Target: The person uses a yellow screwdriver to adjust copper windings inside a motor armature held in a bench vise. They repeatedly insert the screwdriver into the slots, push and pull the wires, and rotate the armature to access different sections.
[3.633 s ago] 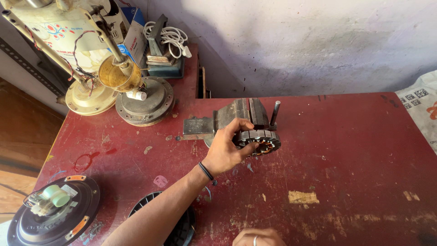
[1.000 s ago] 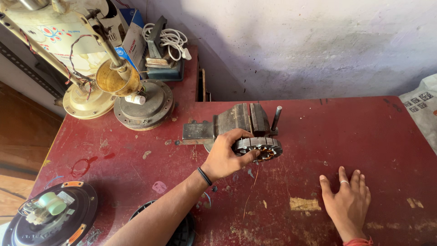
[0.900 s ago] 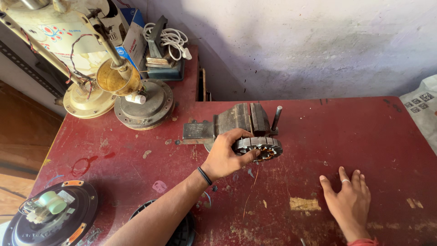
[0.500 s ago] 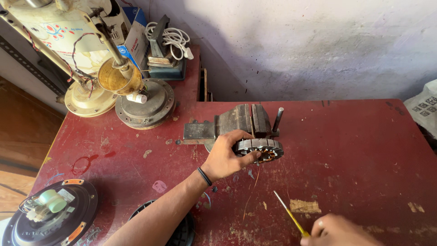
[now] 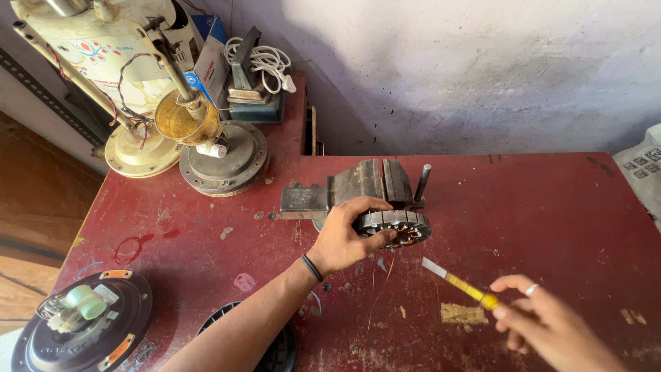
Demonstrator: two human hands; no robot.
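Motor core [image 5: 396,226], ringed with copper windings, sits on the red table [image 5: 551,207] before the vise [image 5: 358,187], left hand [image 5: 344,238] clasping it steady while right hand [image 5: 551,324] pinches a yellow-handled screwdriver [image 5: 458,282] aimed toward it.

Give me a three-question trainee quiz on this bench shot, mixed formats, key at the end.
1. True or false: the left hand grips the round motor stator beside the bench vise.
2. What does the right hand hold? A) yellow-handled screwdriver B) hammer C) pliers
3. Fill in: the screwdriver tip points toward the ____.

Key
1. True
2. A
3. stator; the tip has not reached it, a gap of red table shows between them.
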